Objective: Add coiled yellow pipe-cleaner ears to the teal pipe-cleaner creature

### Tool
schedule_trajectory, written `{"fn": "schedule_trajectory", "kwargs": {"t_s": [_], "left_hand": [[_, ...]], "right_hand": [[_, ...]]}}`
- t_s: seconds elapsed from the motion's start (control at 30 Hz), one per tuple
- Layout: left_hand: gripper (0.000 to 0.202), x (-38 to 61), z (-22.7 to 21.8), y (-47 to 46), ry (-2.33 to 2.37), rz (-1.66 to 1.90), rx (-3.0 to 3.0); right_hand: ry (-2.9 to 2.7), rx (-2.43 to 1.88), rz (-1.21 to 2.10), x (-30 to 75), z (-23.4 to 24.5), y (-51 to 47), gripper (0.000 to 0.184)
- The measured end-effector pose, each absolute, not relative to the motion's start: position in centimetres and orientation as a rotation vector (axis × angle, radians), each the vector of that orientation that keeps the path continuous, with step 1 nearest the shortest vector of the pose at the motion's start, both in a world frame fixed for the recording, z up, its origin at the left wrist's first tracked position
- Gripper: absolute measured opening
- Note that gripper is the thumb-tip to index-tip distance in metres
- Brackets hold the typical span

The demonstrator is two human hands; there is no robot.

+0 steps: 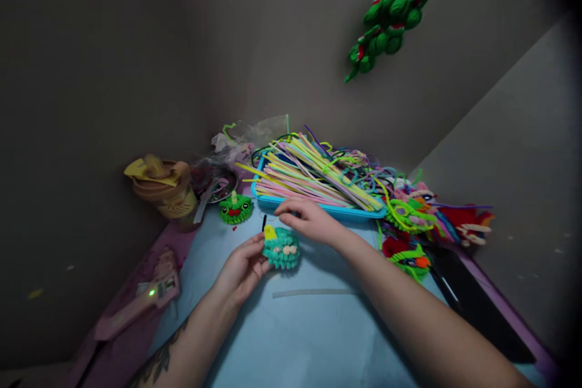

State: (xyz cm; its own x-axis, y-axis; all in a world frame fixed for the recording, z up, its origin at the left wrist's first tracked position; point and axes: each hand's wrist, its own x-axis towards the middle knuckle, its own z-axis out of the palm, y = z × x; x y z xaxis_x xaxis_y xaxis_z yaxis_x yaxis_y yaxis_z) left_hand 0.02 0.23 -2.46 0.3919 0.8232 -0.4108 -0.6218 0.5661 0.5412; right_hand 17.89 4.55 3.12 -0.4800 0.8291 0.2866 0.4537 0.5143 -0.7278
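In the middle of the head view, my left hand [243, 270] is closed round the left side of a teal fuzzy pipe-cleaner figure [282, 250]. The figure has a yellow tuft on top and pale pink and white bits on its front. Just above it hovers my right hand [307, 218], its fingers curled with the tips drawn together. Whatever those fingertips may hold is too small to make out. Close to them, a short black piece [264, 222] and a thin wire loop show behind the figure. Below the hands lies a translucent glue stick [313, 293].
A blue tray [327, 211] of pastel pipe cleaners stands behind my hands. At left are a green pipe-cleaner face [236, 210], a lidded cup [170, 197] and a pink glue gun [139, 306] with a lit green light. Colourful figures [409, 257] and a black slab [482, 303] lie at right.
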Motion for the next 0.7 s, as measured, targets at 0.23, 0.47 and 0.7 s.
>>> {"fn": "schedule_trajectory", "kwargs": {"t_s": [0.23, 0.47, 0.7], "left_hand": [[0.022, 0.0, -2.0, 0.4, 0.671, 1.054, 0.206], [0.036, -0.1, -1.9, 0.1, 0.641, 1.084, 0.209], [0.042, 0.3, -1.7, -0.3, 0.636, 1.068, 0.334]], "right_hand": [[-1.742, -1.226, 0.713, 18.0, 0.9, 0.3, 0.017], [-1.715, -1.321, 0.793, 16.8, -1.4, -1.4, 0.057], [-1.678, -1.291, 0.766, 16.1, -2.1, -1.8, 0.046]]}}
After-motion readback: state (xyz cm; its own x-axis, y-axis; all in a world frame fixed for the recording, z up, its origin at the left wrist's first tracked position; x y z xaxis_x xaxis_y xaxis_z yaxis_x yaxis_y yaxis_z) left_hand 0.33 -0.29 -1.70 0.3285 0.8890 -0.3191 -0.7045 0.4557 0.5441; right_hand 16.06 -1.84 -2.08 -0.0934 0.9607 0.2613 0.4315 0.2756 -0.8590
